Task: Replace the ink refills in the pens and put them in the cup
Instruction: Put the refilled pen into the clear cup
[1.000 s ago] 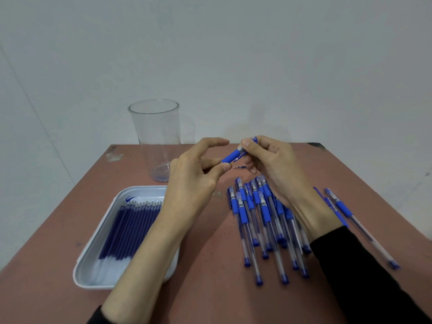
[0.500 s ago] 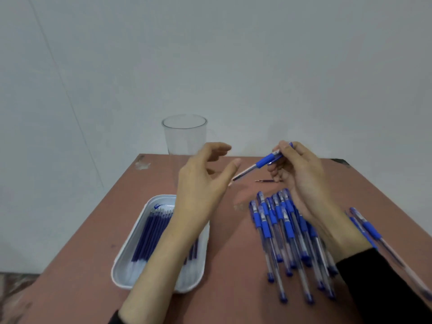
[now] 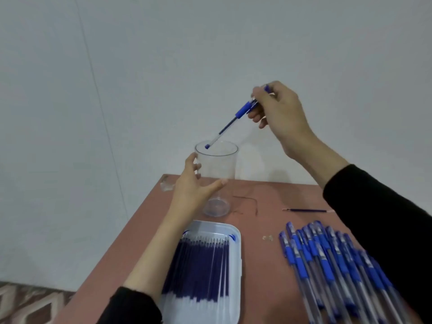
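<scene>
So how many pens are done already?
The cup looks empty, so none is finished. The right hand holds one pen with its end at the cup's rim; the left hand is at the cup's side. Left: the pile of pens and the tray of refills.

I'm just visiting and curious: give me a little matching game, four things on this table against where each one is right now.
Things: 1 held pen; 2 spare refills; 3 lone refill; 4 pen pile.
Places: A white tray; B right hand, lower end at cup mouth; C heaped on table, right side; D alone on table beyond the pile.
Pairs: 1-B, 2-A, 3-D, 4-C.
</scene>
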Tool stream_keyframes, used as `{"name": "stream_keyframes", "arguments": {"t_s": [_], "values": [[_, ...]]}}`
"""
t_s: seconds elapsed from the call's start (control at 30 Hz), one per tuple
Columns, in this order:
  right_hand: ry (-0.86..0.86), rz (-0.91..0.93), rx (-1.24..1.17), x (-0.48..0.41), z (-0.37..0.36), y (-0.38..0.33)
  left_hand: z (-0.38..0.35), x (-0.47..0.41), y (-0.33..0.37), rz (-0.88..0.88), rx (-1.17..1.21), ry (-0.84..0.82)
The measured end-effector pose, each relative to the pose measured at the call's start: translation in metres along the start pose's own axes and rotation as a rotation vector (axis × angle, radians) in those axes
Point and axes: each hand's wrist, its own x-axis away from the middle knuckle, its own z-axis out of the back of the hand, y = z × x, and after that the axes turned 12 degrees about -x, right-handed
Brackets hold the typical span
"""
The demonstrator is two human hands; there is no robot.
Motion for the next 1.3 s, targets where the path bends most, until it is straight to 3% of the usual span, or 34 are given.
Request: {"name": "stream_keyframes", "arguments": {"t_s": [0.23,0.43,0.77,1.3], "values": [[-0.560,-0.124,0.606,-0.012,-0.054,0.029,-0.001,-0.004,-0.004,0.008,0.009,0.003],[-0.749,-0.288,0.760,-0.014,-0.073,0.028,-0.002,-0.006,-0.005,-0.007,0.042,-0.011],[-0.686,-0.414,0.715,-0.017,-0.071,0.027,0.000,-0.004,-0.005,-0.016,0.044,-0.009],[-0.449,-0.221,0.704,-0.016,-0.060,0.024,0.000,-0.002,-0.001,0.028,-0.007,0.003]]}}
